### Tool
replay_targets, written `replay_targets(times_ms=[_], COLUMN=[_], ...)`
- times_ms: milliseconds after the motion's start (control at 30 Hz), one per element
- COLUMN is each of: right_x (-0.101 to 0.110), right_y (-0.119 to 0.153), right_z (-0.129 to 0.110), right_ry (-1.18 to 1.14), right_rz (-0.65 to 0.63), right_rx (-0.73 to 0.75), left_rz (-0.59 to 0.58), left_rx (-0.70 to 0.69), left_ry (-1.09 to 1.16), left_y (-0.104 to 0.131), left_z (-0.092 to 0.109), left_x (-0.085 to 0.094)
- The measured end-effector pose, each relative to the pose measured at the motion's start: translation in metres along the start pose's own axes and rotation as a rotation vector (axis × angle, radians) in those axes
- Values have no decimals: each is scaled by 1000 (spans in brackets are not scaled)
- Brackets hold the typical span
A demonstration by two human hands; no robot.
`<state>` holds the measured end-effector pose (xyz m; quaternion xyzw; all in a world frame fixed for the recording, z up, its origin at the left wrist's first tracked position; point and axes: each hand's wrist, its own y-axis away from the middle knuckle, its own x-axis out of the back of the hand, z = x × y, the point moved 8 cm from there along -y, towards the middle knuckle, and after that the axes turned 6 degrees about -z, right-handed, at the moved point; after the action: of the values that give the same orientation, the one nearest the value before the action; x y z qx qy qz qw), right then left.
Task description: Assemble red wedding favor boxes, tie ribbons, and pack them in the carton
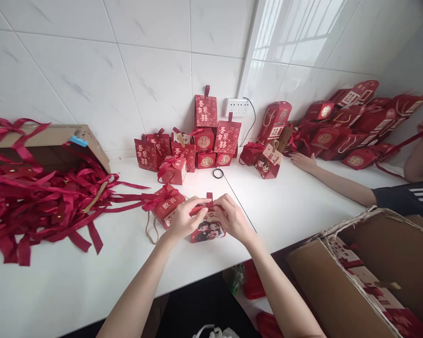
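Near the table's front edge stands a small red gift box [207, 231] printed with a cartoon couple, a red loop sticking up from its top. My left hand [186, 217] pinches the upper left of this box, thumb and fingers together at its top edge. On the other side my right hand [232, 217] grips the upper right, its fingertips close to the loop. Both hands partly hide the box's top. Just left of my left hand lies another red gift box [166, 203] with a ribbon bow and a rope handle.
At left, red ribbons [66, 197] spill from a tipped cardboard box [95, 141]. Finished-looking red boxes [206, 110] are stacked by the wall, near a black ring [218, 173]. A co-worker's hand [303, 162] rests by a pile of boxes [352, 124]. An open carton [310, 267] stands lower right.
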<state>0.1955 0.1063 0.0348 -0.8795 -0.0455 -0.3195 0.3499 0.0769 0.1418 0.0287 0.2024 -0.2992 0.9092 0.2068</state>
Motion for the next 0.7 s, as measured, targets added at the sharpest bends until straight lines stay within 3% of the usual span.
replay_targets(times_ms=[233,333,433,567,700], right_x=[-1,-2,0,15,27], right_y=[-2,0,4,17,41], right_z=[1,0,3,33,75], right_ry=[9,6,-2,-88,-545], right_rz=[20,35,44,176,396], right_rx=[-7,-25,-51,-234,-459], left_rz=[14,44,-2,-177,-158], left_rx=[35,94,210,391,397], left_ry=[58,209,277,209,171], left_y=[-2,10,30,56,59], left_z=[-6,-20,-42,-71,-62], left_x=[2,0,-9,-26,-25])
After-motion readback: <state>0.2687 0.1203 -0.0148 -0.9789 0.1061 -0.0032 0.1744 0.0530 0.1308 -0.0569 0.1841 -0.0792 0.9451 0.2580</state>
